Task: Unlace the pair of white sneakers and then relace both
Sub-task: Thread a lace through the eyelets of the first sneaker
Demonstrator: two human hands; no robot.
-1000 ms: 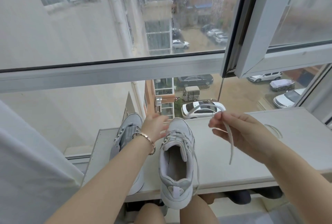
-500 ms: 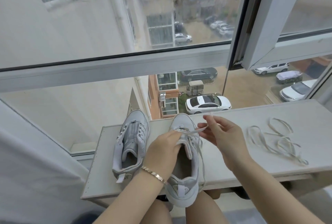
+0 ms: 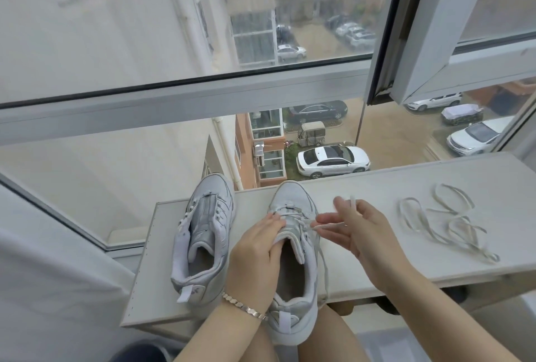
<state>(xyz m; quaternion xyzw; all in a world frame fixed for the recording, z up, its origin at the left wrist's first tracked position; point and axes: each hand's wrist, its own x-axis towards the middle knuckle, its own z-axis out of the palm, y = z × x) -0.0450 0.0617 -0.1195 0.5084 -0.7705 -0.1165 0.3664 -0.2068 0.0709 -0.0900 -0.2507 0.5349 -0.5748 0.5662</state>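
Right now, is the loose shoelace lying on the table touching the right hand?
Apart. The head view shows bare table between the loose shoelace and the right hand.

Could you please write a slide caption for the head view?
Left hand grips one sneaker while right hand pinches its lace; loose lace nearby.

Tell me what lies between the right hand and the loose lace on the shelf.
Only bare shelf, in the head view; nothing else sits between the right hand and the loose lace.
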